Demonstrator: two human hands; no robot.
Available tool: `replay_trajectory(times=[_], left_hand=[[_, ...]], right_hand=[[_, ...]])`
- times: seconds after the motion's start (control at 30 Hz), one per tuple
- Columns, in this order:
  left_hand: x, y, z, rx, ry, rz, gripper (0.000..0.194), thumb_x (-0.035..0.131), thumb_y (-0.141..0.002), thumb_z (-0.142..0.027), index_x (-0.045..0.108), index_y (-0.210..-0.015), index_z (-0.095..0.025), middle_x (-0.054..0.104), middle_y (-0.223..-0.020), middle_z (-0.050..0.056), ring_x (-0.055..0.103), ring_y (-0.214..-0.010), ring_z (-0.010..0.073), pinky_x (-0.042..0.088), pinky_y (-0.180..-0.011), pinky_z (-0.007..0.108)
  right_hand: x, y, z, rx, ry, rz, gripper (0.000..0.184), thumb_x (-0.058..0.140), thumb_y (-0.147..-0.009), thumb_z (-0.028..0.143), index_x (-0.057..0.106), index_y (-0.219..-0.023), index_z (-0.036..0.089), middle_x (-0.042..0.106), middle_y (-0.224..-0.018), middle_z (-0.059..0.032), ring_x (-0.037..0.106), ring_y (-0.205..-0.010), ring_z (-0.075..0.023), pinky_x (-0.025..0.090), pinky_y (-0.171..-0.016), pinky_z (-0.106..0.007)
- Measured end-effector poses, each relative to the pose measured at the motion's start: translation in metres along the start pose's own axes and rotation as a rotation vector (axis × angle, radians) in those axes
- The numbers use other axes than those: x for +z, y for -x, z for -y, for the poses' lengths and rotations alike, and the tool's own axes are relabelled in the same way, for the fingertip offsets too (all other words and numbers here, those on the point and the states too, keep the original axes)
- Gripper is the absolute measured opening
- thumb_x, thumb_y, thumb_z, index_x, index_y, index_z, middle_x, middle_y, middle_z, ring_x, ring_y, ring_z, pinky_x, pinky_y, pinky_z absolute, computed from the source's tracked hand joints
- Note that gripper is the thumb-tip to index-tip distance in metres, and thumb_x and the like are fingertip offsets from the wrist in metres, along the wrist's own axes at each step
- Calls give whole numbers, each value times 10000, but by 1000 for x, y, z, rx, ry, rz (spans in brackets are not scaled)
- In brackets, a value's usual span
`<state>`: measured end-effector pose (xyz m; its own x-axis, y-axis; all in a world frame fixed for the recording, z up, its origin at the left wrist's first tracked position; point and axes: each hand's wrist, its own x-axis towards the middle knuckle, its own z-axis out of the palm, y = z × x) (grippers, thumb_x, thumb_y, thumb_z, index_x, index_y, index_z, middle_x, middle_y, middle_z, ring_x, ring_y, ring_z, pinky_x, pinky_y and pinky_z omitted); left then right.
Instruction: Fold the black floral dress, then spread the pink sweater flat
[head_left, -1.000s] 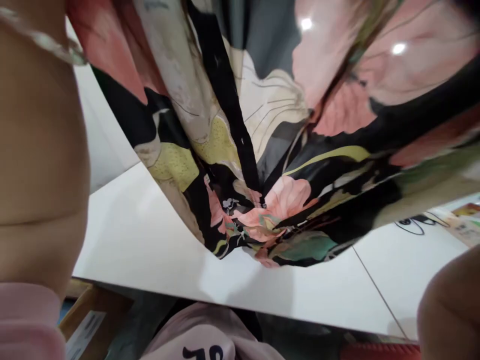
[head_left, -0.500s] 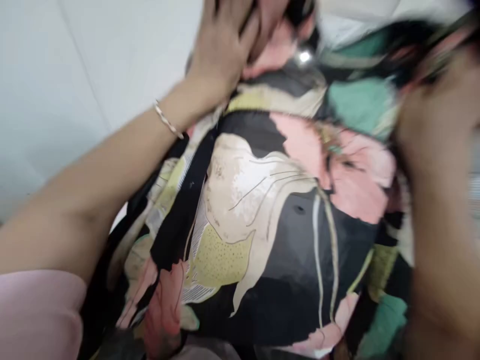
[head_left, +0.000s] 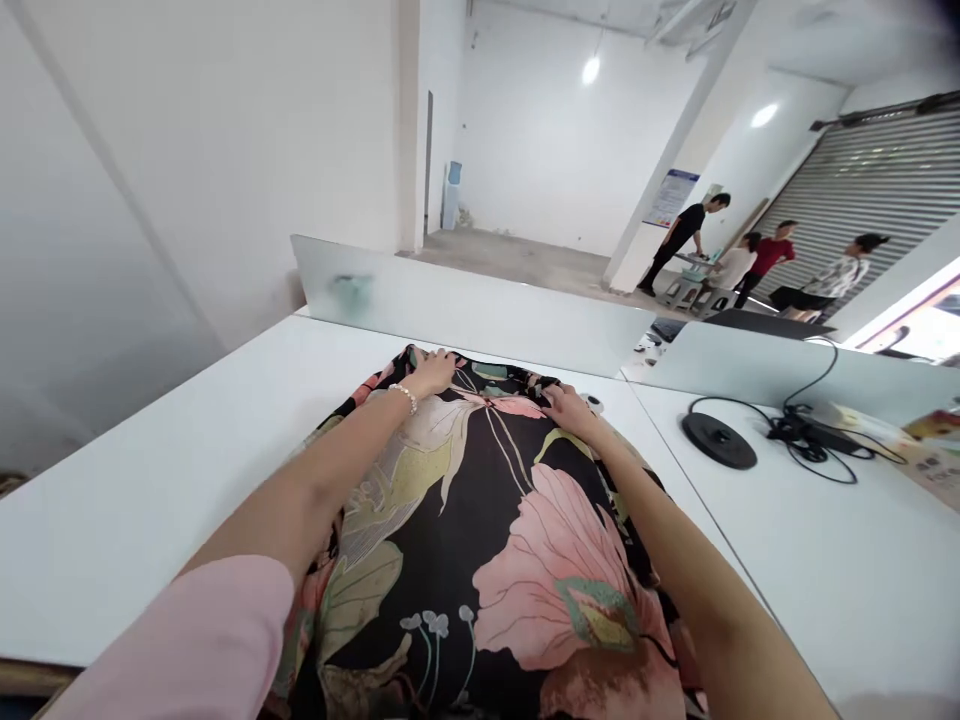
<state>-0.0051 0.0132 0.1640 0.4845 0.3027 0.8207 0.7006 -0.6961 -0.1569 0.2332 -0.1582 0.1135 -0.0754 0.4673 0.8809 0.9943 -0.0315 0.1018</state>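
Observation:
A black floral garment (head_left: pixel 465 530) with large pink, cream and olive flowers lies spread towards me in the head view, its near part running out of the bottom edge. My left hand (head_left: pixel 433 373) is closed on its far left edge, fingers bent over the cloth. At the far right edge, my right hand (head_left: pixel 568 408) pinches a bunched bit of the same fabric. Between the two hands the far edge dips and shows some green and pink inside. A beaded bracelet (head_left: pixel 405 397) circles my left wrist. Exactly which part of the garment each hand grips is hard to tell.
The white table (head_left: pixel 187 440) ends at a low frosted partition (head_left: pixel 480 305). To the right lie a round black base (head_left: pixel 718 441), tangled black cables (head_left: pixel 806 435) and a box (head_left: pixel 926 455). A wall rises at left. Several people (head_left: pixel 765 255) are in the background.
The garment was close to the camera and partly raised, with both hands blurred near its top. It now lies lower and farther off, spread on the table, and the room is visible.

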Motion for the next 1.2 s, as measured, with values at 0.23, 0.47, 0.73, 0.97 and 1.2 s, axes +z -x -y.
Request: replay_trajectory(times=[0.23, 0.47, 0.73, 0.97, 1.2], left_hand=[[39, -7, -65, 435, 171, 205, 642, 185, -973, -568, 279, -1498, -210, 200, -1597, 117, 151, -1478, 287, 149, -1180, 555], [95, -28, -102, 354, 79, 368, 626, 333, -943, -514, 296, -1508, -248, 137, -1618, 97, 84, -1471, 416, 89, -1091, 736], [96, -77, -105, 266, 143, 155, 434, 419, -924, -365, 514, -1295, -160, 475, -1396, 180, 418, -1304, 365, 173, -1108, 668], [88, -105, -120, 246, 269, 37, 584, 554, -892, -361, 374, -1406, -151, 610, -1199, 143, 576, -1100, 257, 476, -906, 335], [104, -119, -127, 192, 353, -56, 256, 516, -892, -197, 615, -1126, -163, 642, -1172, 116, 575, -1142, 244, 451, -978, 340]], right_hand=[[47, 103, 8, -91, -61, 128, 519, 456, -962, 404, 452, -1433, 187, 335, -1499, -170, 329, -1403, -299, 346, -1121, -510], [87, 206, 65, -184, -51, 340, 566, 462, -967, 332, 342, -1508, 219, 211, -1569, -161, 151, -1463, -353, 258, -1128, -626], [49, 241, 29, 54, -246, -1, 367, 385, -973, 349, 565, -1289, 296, 462, -1405, -91, 502, -1273, -252, 506, -1013, -409], [40, 266, -54, 312, 280, -138, 323, 327, -962, 297, 635, -971, 202, 597, -1066, -144, 588, -1002, -301, 525, -784, -479], [16, 279, -85, 495, 460, -406, 479, 340, -960, 516, 626, -1075, 150, 608, -1078, -159, 615, -950, -300, 515, -754, -449]])
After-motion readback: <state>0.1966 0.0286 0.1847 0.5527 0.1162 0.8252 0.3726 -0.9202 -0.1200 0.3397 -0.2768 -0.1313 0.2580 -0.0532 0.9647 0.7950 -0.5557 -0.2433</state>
